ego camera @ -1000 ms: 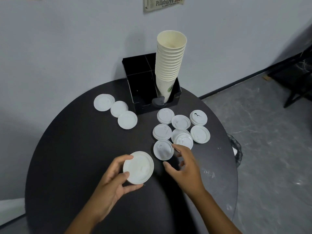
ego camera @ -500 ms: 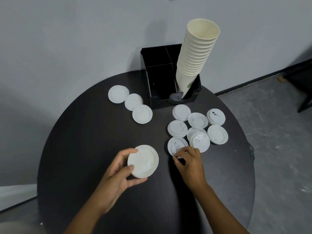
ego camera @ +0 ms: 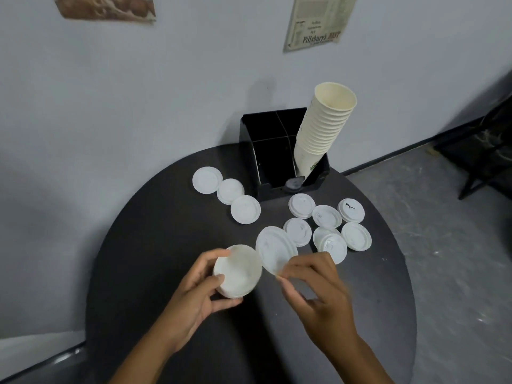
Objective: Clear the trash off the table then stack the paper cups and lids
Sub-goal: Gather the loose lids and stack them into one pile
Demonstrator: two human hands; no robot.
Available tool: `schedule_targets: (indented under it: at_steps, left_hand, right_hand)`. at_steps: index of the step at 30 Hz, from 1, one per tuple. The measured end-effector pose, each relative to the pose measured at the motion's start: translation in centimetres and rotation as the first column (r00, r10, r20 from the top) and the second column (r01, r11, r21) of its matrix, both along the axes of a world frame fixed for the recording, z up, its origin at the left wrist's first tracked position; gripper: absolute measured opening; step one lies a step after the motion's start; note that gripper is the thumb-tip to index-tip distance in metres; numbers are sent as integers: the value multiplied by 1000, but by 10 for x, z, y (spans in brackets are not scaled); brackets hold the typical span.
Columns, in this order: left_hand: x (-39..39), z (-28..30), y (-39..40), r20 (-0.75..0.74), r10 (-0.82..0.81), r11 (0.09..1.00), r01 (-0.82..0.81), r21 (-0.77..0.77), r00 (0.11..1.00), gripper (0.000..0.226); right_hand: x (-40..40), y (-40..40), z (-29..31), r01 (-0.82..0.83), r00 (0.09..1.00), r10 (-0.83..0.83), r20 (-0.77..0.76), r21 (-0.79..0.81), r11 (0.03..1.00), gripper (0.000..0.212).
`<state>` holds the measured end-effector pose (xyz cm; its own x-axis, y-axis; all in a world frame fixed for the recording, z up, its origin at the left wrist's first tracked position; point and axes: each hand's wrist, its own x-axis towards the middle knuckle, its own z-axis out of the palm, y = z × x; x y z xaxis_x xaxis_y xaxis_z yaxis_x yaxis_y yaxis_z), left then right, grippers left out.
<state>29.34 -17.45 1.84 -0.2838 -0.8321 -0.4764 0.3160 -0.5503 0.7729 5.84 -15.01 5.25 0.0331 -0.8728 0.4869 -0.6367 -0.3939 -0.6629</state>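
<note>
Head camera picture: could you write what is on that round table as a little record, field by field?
left hand: holds a small stack of lids
right hand: pinches a single lid by its edge, tilted, beside the stack
loose lids, left group: three, in a row left of the black organizer
loose lids, right group: several, in front of the organizer, some overlapping
black organizer: at the table's back edge
cup stack: leaning, standing in the organizer's right compartment
table: round, dark
</note>
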Motion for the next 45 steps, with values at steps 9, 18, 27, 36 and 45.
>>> schedule_targets:
  at_steps: [9,18,27,36,45]
  left_hand:
    - [37,52,-1,2,-29,993,29,-117,1000,40]
    - [80,89,21,-45,-65,982,55,-181,997,46]
    - [108,100,39,-78,-96,964,74,-255,992,63]
    - [98,100,45,-105,-120,963,90,-254,987,66]
    - [40,95,38,-117,-163,962,132,-239,980,59]
  right_hand:
    - [64,7,46,-196,969,180,-170,-85,977,5]
    - [115,20,82,-247,943,204,-261,-143,958,10]
    - [152,34,91,-225,970,199,-138,-212,951,6]
    - [147,51,79,-173,984,177,17,-136,975,6]
    - [85,47,70,-107,986,119,120,-99,989,32]
